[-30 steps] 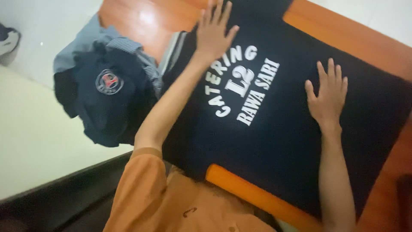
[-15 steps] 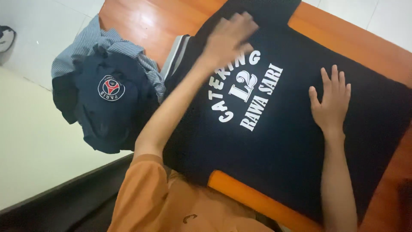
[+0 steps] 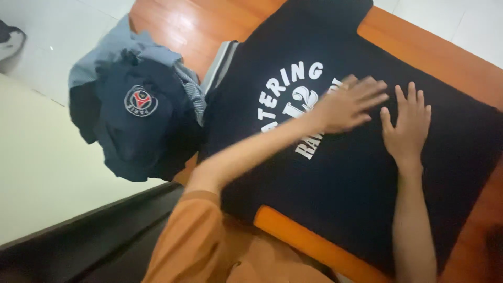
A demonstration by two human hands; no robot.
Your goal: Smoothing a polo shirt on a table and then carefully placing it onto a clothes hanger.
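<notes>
— Where is the dark navy cotton T-shirt with white printed lettering [image 3: 335, 178]?

— Spread flat, print side up, over the glossy orange wooden bench [image 3: 309, 238], covering most of it; its collar end lies to the left and one sleeve reaches the far edge.

— And the hands?

— Both rest on the shirt. The right hand [image 3: 407, 124] lies palm down on the right of the lettering, fingers apart and gripping nothing. The left hand [image 3: 346, 105] is stretched across the print, flat and open too, though blurred — its fingertips come just beside the right hand's thumb.

— Anything else on the bench?

— At the left end, a heap of clothes: a dark blue garment with a round red-and-white badge [image 3: 133, 123] on top, a blue-and-white striped shirt [image 3: 183, 78] under it, and a grey-and-white ribbed edge [image 3: 219, 62] just beside the T-shirt's collar. Near the camera, an orange sleeve [image 3: 186, 241] covers the left upper arm.
</notes>
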